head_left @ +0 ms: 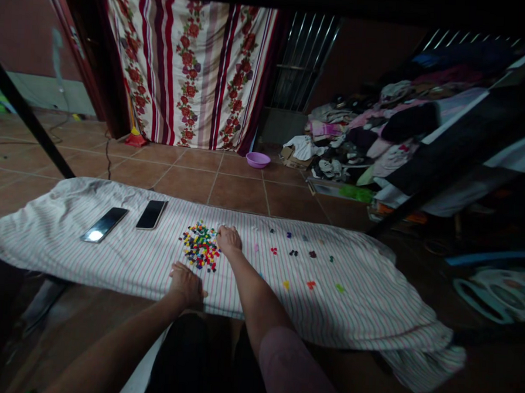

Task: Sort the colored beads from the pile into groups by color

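A loose pile of small multicoloured pieces, like beads or tiny bricks, lies on the striped cloth. At the pile's right edge is my right hand, its fingers drawn together and pointing down. Whatever they pinch, if anything, is too small to make out. My left hand rests on the cloth just below the pile, fingers loosely spread and holding nothing. To the right, small groups sorted by colour sit in rows, among them red pieces, black pieces, yellow pieces, orange pieces and light green pieces.
Two phones, a silvery phone and a dark phone, lie on the cloth's left part. Beyond are a purple basin on the tiled floor, a floral curtain and a heap of clothes. Dark poles frame both sides.
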A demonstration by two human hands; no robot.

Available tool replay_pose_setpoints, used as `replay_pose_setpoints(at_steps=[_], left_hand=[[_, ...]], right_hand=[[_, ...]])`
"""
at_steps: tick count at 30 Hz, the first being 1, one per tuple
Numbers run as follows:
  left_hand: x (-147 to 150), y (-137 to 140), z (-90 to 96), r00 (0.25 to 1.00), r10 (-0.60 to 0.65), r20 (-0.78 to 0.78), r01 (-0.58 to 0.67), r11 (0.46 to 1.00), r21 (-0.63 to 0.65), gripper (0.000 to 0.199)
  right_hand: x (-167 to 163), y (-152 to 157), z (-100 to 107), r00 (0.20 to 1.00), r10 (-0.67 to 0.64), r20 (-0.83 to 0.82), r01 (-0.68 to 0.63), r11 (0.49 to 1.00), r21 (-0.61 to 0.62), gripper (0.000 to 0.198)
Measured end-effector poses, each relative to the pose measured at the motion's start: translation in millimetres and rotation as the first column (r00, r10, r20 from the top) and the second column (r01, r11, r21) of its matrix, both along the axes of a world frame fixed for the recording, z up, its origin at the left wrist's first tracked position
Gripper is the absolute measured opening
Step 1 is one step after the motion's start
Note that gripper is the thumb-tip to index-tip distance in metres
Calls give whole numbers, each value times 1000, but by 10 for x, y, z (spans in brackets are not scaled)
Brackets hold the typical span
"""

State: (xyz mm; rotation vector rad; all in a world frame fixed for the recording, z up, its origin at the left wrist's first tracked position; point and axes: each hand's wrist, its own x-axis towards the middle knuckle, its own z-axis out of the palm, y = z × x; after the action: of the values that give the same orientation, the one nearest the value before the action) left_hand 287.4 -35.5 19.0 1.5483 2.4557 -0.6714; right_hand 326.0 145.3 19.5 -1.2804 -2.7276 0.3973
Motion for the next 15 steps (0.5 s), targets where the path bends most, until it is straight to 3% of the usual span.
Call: replay_pose_setpoints(at_steps=[7,15], left_hand=[[26,-11,98,1000,10,19,-9,1000,-19,81],[46,-33,157,1000,-15,2,15,999,-36,82]], right_hand=[[81,-54,-75,999,35,-40,-36,999,-17,27],[191,-140,-15,998,-5,-65,5,1000,-2,27]])
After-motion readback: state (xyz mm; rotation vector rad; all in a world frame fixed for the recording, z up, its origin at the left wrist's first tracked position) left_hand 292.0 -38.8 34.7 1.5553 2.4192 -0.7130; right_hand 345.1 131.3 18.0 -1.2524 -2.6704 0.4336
